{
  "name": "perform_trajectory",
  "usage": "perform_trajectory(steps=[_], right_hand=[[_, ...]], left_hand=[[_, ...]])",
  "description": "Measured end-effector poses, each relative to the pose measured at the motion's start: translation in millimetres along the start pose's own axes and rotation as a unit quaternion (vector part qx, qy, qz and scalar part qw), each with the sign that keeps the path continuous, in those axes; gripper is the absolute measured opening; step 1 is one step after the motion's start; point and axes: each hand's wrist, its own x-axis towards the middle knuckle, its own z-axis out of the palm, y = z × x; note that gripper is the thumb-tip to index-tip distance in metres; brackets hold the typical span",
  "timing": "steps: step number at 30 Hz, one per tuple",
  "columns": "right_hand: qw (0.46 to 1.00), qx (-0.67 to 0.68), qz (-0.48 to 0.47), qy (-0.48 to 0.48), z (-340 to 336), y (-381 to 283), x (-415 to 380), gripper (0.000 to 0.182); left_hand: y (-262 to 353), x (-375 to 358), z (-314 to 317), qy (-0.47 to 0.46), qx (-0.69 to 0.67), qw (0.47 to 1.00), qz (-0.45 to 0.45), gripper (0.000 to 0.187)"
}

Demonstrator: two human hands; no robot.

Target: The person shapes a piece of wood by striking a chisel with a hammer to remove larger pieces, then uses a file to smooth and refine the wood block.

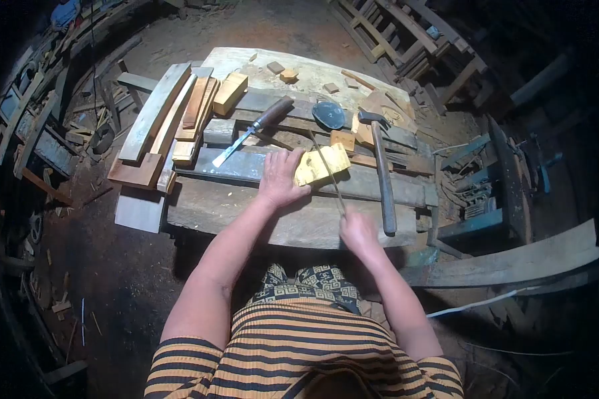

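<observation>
My left hand is closed on the left end of a yellow wood block, holding it down on the bench. In my right hand is the near end of a long, thin blade-like tool. Its narrow length lies across the top of the block, pointing away from me; seen edge-on, its exact kind does not show. Left of the block lies a chisel with a dark wooden handle. A claw hammer rests to the right, its head away from me.
Planks and cut wood pieces are stacked at the bench's left. A dark round dish sits behind the block, with small offcuts farther back. A long curved board extends at right. Wooden frames stand beyond.
</observation>
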Motion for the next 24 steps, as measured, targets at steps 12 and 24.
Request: perform_trajectory(steps=[12, 24], right_hand=[[1.000, 0.001, 0.002, 0.010, 14, 21, -60, 0.016], [0.999, 0.009, -0.022, 0.049, 4, -11, 23, 0.019]], left_hand=[[-2, 0, 0, -0.016, -0.002, 1.000, -0.021, 0.080], [2, -2, -2, -0.010, 0.007, 1.000, -0.014, 0.081]])
